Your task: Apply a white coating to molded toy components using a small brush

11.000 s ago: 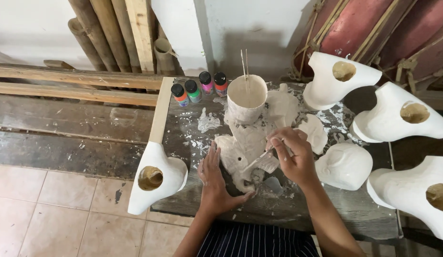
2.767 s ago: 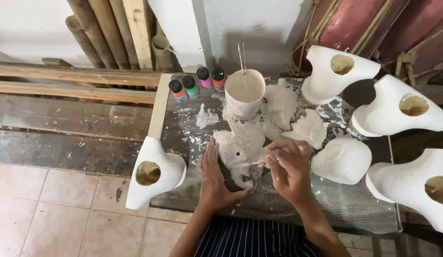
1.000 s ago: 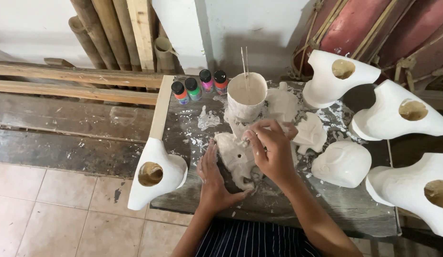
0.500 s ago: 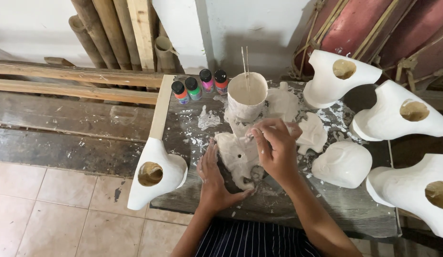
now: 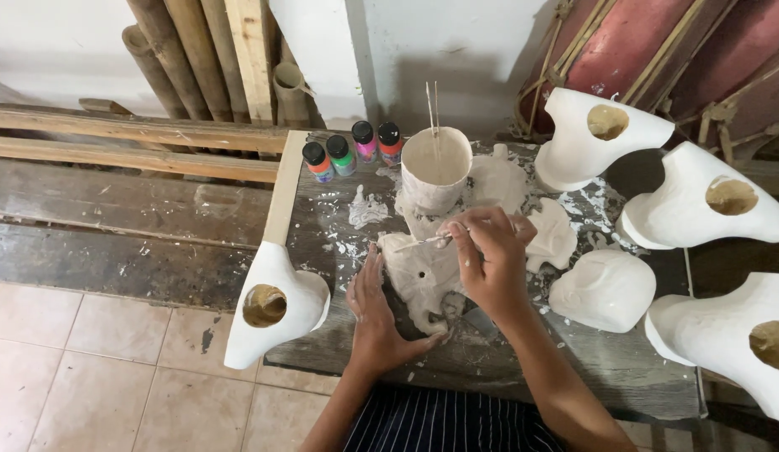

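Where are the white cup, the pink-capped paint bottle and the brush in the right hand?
white cup (image 5: 435, 172), head view, front wall.
pink-capped paint bottle (image 5: 363, 138), head view, cap.
brush (image 5: 419, 243), head view, shaft near right hand (image 5: 490, 264).

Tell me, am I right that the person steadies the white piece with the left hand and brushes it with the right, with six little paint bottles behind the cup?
Not quite: the head view shows four paint bottles, not six. The rest holds.

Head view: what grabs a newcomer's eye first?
The white mask at centre, steadied from the left by the left hand while the right hand works a small brush on it. Then the white plaster forms crowding the table's right side, and the four paint bottles beside the white cup at the back.
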